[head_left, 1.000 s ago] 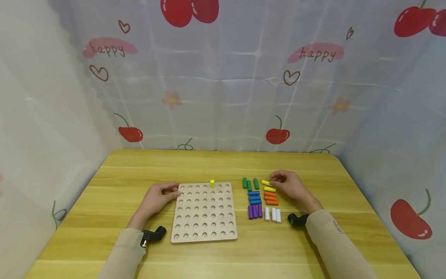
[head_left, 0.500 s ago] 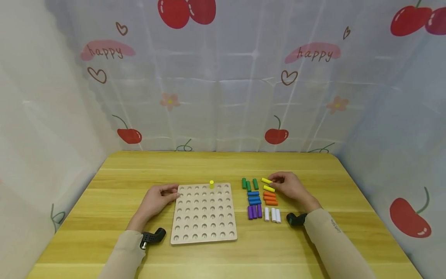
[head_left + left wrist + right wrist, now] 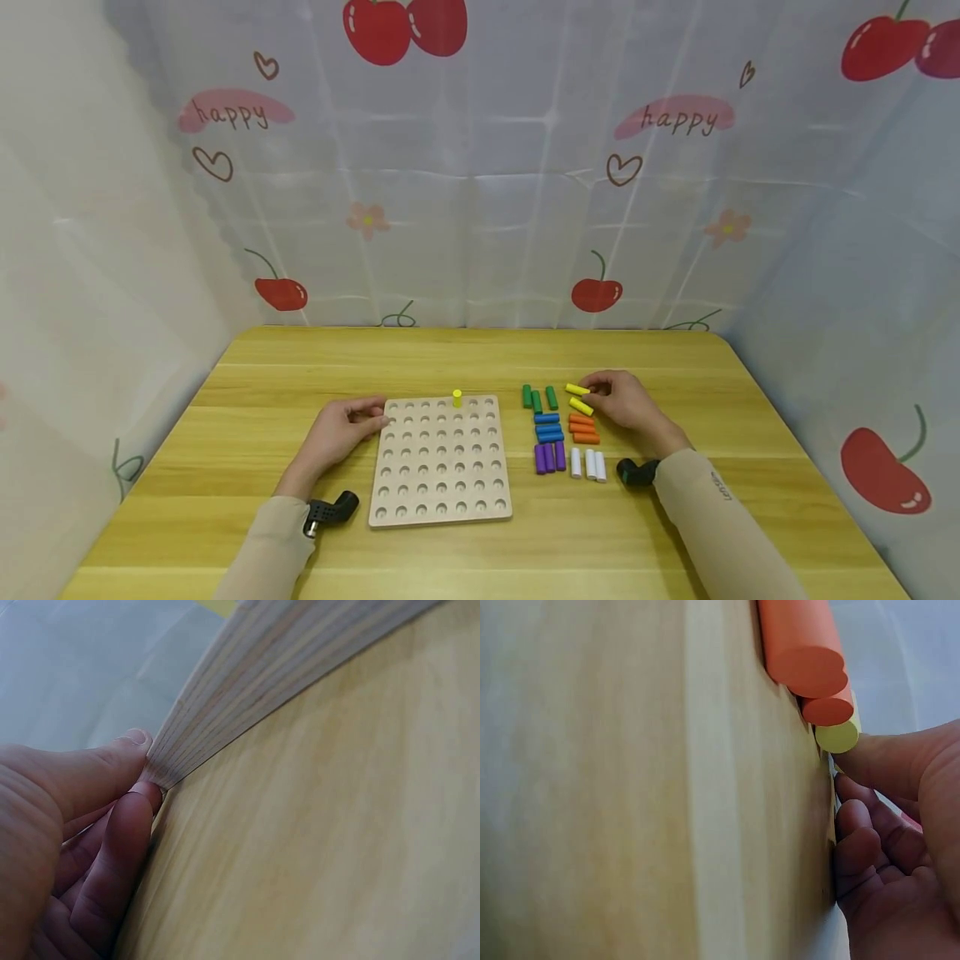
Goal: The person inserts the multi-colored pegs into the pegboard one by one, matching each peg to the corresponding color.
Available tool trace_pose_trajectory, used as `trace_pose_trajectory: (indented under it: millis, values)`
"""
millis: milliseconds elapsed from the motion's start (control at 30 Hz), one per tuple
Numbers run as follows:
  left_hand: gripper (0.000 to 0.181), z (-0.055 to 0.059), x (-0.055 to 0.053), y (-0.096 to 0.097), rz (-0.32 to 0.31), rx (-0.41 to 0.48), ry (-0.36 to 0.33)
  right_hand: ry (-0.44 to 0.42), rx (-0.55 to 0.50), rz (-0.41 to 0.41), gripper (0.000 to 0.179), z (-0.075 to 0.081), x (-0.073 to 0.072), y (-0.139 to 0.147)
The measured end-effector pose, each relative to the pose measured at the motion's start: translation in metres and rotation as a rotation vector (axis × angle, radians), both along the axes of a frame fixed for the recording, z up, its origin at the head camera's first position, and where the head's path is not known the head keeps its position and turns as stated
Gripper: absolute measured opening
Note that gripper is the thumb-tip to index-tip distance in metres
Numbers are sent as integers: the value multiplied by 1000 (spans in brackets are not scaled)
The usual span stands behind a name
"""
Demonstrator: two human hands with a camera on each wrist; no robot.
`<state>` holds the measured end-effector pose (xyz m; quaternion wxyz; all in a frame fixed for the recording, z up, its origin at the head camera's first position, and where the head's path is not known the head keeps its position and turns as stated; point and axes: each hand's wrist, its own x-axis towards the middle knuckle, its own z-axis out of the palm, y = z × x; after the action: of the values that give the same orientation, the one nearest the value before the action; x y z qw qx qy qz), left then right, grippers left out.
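On the yellowish wood-grain worktop (image 3: pixel 420 571) we see a square, pale wooden board (image 3: pixel 431 520) with rows of round holes, a little left of the middle and apart from the far edge. An upright yellow cylindrical peg (image 3: pixel 457 398) stands in its far row, third hole from the far right corner. The left hand (image 3: pixel 341 429) pinches the board just by its far left corner, thumb along the upper edge.

Off the board's right edge lie the loose pegs. The right hand (image 3: pixel 626 400) looks to us to be pinching the right end of the far yellow cylindrical peg (image 3: pixel 574 389); its fingertips are partly hidden. Just nearer lies the slanted near yellow cylindrical peg (image 3: pixel 581 407), with the thumb right beside it; we cannot tell whether they touch. Towards the near edge come three orange cylindrical pegs (image 3: pixel 582 427), then three white ones (image 3: pixel 591 464); to their left lie three green (image 3: pixel 536 402), three blue (image 3: pixel 549 428) and three purple (image 3: pixel 550 457).

We judge the crowding to be the main risk: a thumb dragged sideways could roll the near yellow peg into the orange ones. Held only by its end, the far one could swivel or slip out. Should the left hand tug at that corner, we think the board could skew.
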<state>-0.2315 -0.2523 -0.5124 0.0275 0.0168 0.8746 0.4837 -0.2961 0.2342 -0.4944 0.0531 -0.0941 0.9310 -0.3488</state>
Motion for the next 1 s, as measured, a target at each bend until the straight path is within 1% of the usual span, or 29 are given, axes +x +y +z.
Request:
trace_pose_trajectory:
  millis: [167,300,467,733,867,1000]
  values:
    - [41,-1,1,1,1,8,-11,-19,-12,-27,22,-2,3,2]
    - [42,-2,2,1,2,10,-13,2,-26,-53,23,-2,5,2]
    - [41,0,3,-1,6,8,-23,19,-41,-51,24,1,8,1]
    - [43,2,0,-2,11,-5,-16,29,-100,-43,29,14,8,-5]
    - [43,3,-2,-1,-8,-7,-11,50,-107,-61,28,20,8,-5]
    - [43,2,-1,0,-10,-5,-10,75,-118,-42,29,24,10,-6]
